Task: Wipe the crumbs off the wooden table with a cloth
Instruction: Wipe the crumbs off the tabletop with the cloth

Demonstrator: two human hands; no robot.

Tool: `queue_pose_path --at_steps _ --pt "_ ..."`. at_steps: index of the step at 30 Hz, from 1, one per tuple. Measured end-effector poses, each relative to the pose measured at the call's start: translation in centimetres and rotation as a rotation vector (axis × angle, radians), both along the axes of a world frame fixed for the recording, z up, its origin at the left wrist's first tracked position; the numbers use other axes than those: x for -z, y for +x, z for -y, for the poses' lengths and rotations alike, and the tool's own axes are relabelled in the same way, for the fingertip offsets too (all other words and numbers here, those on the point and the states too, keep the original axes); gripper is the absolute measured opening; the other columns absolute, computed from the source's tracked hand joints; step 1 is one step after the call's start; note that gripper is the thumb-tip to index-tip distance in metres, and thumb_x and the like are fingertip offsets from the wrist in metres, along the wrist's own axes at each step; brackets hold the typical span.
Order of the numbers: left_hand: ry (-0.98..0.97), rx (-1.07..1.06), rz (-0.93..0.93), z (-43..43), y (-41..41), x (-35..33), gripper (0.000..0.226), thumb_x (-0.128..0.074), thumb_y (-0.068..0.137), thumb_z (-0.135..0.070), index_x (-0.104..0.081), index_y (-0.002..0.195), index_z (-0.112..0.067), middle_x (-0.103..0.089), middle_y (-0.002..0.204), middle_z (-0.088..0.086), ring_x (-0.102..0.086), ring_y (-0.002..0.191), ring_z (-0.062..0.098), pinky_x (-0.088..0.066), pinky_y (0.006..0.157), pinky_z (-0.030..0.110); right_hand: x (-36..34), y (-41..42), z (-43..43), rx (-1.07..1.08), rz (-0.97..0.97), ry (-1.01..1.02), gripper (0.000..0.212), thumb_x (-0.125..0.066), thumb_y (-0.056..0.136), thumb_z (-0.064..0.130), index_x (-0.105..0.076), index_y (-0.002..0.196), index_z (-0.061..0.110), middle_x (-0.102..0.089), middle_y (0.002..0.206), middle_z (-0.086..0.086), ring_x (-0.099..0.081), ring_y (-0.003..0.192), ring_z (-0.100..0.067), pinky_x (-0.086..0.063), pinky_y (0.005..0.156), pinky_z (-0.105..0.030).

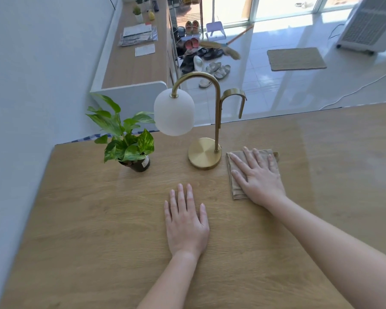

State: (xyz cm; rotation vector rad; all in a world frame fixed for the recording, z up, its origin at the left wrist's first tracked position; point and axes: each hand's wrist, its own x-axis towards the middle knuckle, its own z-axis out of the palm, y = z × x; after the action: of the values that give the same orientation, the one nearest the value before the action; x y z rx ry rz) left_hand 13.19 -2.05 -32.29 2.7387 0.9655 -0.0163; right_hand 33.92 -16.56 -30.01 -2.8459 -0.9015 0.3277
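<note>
A light wooden table fills the lower part of the view. A folded tan cloth lies flat on it, just right of the lamp base. My right hand presses palm-down on the cloth with fingers spread, covering most of it. My left hand rests flat on the bare wood nearer to me, fingers slightly apart and holding nothing. I cannot make out any crumbs on the surface.
A brass lamp with a white globe shade stands right beside the cloth. A small potted plant sits to its left. The table's far edge runs just behind them; beyond it lie a tiled floor, shoes and a broom.
</note>
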Motion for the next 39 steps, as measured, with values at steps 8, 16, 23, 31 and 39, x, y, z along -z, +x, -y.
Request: queue_pose_path --at_steps 8,16,23,31,39 --pt "0.012 0.005 -0.012 0.0 0.0 0.1 0.07 -0.022 0.11 -0.056 -0.012 0.172 -0.024 -0.008 0.18 0.002 -0.001 0.167 0.024 -0.011 0.134 0.05 -0.1 5.3 -3.0 0.035 0.003 0.025 0.056 -0.001 0.104 0.073 0.0 0.16 0.067 -0.003 0.178 0.014 0.003 0.165 -0.013 0.01 0.132 -0.049" --pt "0.013 0.006 -0.021 -0.2 0.0 0.1 0.07 -0.019 0.11 -0.058 -0.004 0.172 -0.028 0.003 0.18 -0.003 0.01 0.166 0.021 -0.006 0.135 0.048 0.0 12.7 -7.3 0.069 -0.007 -0.015 0.064 -0.002 0.101 0.074 -0.009 0.164 0.059 -0.007 0.179 0.01 0.001 0.165 -0.016 0.011 0.131 -0.052" --pt "0.019 0.003 -0.019 -0.2 -0.1 0.2 0.07 -0.021 0.11 -0.058 -0.008 0.172 -0.027 -0.003 0.18 -0.002 0.005 0.167 0.021 -0.009 0.135 0.048 0.5 12.7 -7.8 0.082 -0.015 -0.022 0.064 0.001 0.101 0.073 -0.004 0.163 0.06 -0.007 0.179 0.006 0.002 0.166 -0.019 0.012 0.13 -0.055" --pt "0.018 0.0 -0.016 -0.3 -0.1 0.2 0.071 -0.021 0.109 -0.057 -0.012 0.172 -0.026 -0.009 0.18 0.0 -0.001 0.167 0.023 -0.009 0.134 0.049 0.6 5.0 -3.2 0.035 -0.027 0.003 0.06 0.0 0.102 0.074 0.005 0.161 0.064 0.006 0.178 0.014 0.008 0.165 -0.016 0.014 0.13 -0.05" --pt "0.015 0.011 -0.02 -0.2 -0.2 -0.5 0.072 -0.017 0.108 -0.057 -0.008 0.172 -0.026 -0.006 0.18 0.001 0.001 0.167 0.023 -0.006 0.135 0.049 0.4 -2.3 3.4 0.047 -0.024 -0.006 0.057 -0.001 0.103 0.075 0.008 0.159 0.066 0.007 0.177 0.016 0.012 0.164 -0.011 0.016 0.131 -0.048"
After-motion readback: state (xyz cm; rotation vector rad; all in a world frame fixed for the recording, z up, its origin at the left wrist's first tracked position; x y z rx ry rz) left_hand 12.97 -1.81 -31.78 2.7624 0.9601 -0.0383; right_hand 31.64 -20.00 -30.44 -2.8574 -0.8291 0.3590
